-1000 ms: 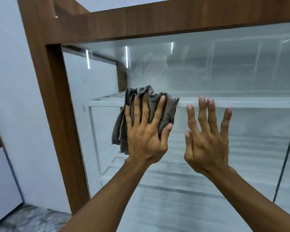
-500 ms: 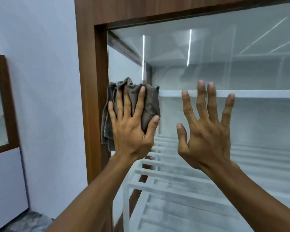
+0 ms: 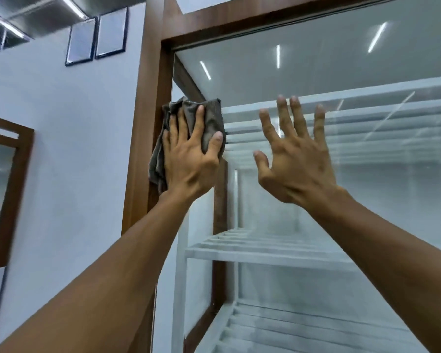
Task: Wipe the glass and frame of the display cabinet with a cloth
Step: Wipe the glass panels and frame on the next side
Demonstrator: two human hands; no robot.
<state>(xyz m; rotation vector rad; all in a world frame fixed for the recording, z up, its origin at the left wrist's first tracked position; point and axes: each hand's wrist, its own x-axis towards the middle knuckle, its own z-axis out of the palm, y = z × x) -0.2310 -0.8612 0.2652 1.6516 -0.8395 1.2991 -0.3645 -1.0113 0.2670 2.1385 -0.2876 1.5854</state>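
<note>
- A tall display cabinet (image 3: 265, 19) has a brown wooden frame (image 3: 148, 123) and a big pane of clear glass (image 3: 329, 67) at the front.
- A crumpled grey cloth (image 3: 210, 118) is up high on the left side of the cabinet. It sits just where the glass meets the upright part of the wooden frame, a little below the top corner.
- The left hand (image 3: 189, 161) lies flat on top of the cloth. Its fingers are straight and spread out, and they press the cloth against the cabinet. The thumb pushes on the right edge of the cloth.
- Bits of the cloth stick out above the fingertips. A loose part hangs down on the left of the hand, over the wood.
- The right hand (image 3: 295, 161) is just beside the left hand, in front of the glass. It is wide open with all its fingers spread, and it holds nothing. The fingertips look blurry, so I cannot tell if they touch the glass.
- The right hand does not touch the cloth.
- Behind the glass are white slatted shelves (image 3: 265, 250), one above the other.
- Long thin light streaks (image 3: 205, 70) shine off the glass.
- To the left of the cabinet is a plain white wall (image 3: 74, 161). Two small dark-framed pictures (image 3: 97, 36) hang high on it. A second wooden frame with glass (image 3: 10, 187) shows at the left edge.
</note>
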